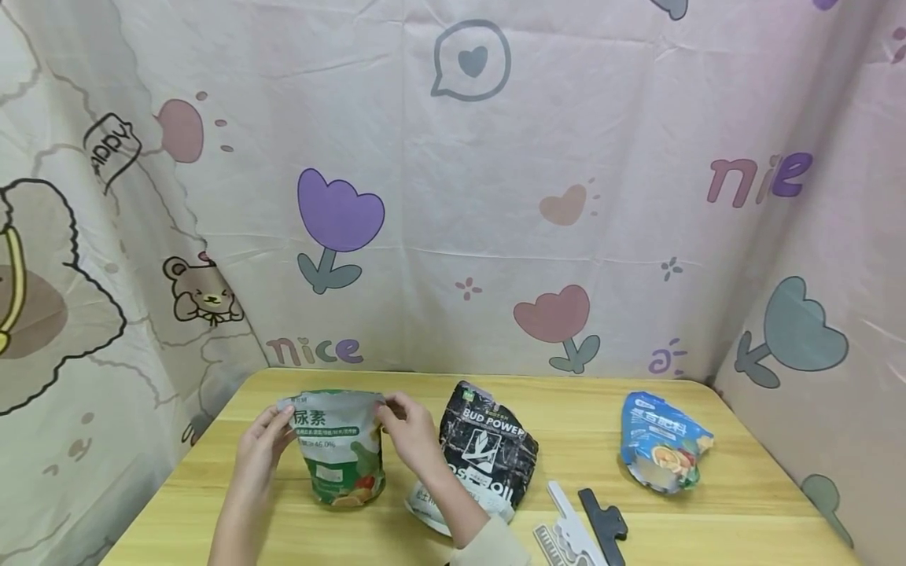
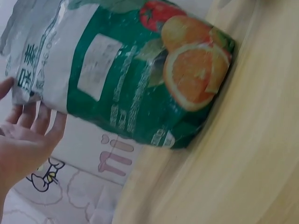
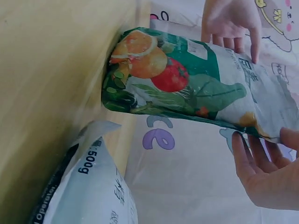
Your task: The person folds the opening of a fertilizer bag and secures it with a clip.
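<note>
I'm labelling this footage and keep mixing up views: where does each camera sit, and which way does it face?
Head: worn on the head, facing forward and down at the table, green bag, black bag, blue bag and clips; left grip, right grip, forearms and right sleeve show.
Left wrist: on that wrist, tilted, facing the green bag; part of the left grip shows.
Right wrist: on that wrist, tilted, facing the green bag, with the black bag nearby; both grips show.
Shared: both wrist views show the green bag and left grip.
</note>
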The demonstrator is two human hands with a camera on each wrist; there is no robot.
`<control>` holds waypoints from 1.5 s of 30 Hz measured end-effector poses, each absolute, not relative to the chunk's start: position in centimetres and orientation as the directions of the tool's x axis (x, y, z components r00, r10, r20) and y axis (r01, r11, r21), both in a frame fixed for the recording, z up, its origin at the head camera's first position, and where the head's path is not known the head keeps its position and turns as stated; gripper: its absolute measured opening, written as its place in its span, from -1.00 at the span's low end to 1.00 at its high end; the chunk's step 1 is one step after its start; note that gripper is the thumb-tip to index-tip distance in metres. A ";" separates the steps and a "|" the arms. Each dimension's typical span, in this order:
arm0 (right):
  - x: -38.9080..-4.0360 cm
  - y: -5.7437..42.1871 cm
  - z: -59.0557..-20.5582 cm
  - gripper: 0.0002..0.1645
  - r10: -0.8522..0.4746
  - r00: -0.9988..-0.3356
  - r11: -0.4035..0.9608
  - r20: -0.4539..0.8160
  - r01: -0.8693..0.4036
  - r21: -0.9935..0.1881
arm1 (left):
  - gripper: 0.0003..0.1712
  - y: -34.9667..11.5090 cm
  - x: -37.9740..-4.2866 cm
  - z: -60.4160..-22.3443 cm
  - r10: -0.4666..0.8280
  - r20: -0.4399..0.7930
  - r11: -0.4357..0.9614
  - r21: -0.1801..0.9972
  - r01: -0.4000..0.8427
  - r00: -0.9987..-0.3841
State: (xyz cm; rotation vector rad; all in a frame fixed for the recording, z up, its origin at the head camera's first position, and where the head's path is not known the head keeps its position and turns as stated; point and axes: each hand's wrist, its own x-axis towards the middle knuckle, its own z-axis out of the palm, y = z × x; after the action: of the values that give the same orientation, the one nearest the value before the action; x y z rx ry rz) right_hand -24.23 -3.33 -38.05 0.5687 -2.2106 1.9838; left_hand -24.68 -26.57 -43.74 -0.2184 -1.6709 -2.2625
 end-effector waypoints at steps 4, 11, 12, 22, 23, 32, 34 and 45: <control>-24.2 -3.1 -38.0 -0.82 -0.203 -0.916 0.074 0.345 -0.365 -0.928 | -0.82 -25.5 -22.8 -41.4 -0.142 0.292 -0.233 0.919 0.318 -0.946; -24.4 -3.0 -38.2 -0.79 -0.238 -0.915 0.061 0.327 -0.350 -0.935 | -0.77 -25.6 -22.3 -40.9 -0.140 0.252 -0.261 0.923 0.281 -0.957; -24.5 -3.0 -38.2 -0.78 -0.242 -0.913 0.055 0.327 -0.350 -0.935 | -0.79 -25.7 -22.4 -41.0 -0.143 0.244 -0.264 0.925 0.275 -0.959; -24.4 -2.9 -38.2 -0.75 -0.276 -0.920 -0.019 0.277 -0.283 -0.959 | -0.85 -26.8 -23.7 -42.5 -0.160 0.174 -0.259 0.942 0.211 -0.972; -24.4 -2.8 -38.1 -0.75 -0.277 -0.923 -0.023 0.268 -0.273 -0.962 | -0.86 -26.1 -22.8 -41.2 -0.169 0.162 -0.251 0.947 0.201 -0.972; -24.4 -2.5 -37.5 -0.69 -0.310 -0.937 -0.043 0.160 -0.155 -0.987 | -0.85 -27.8 -24.7 -43.9 -0.170 0.151 -0.282 0.939 0.195 -0.974; -24.5 -2.4 -37.4 -0.66 -0.316 -0.940 -0.047 0.129 -0.120 -0.992 | -0.82 -28.9 -26.3 -46.2 -0.194 0.139 -0.282 0.940 0.191 -0.971; -24.3 -2.2 -36.5 -0.71 -0.228 -0.936 0.061 0.268 -0.288 -0.956 | -0.45 -30.3 -29.6 -50.5 -0.381 0.180 -0.076 0.971 0.225 -0.907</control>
State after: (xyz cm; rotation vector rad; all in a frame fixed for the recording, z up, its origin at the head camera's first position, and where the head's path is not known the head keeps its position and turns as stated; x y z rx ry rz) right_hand -24.25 -2.20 -36.46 0.5494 -2.2541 2.0502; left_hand -29.64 -30.32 -50.49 0.1686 -1.8025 -2.0356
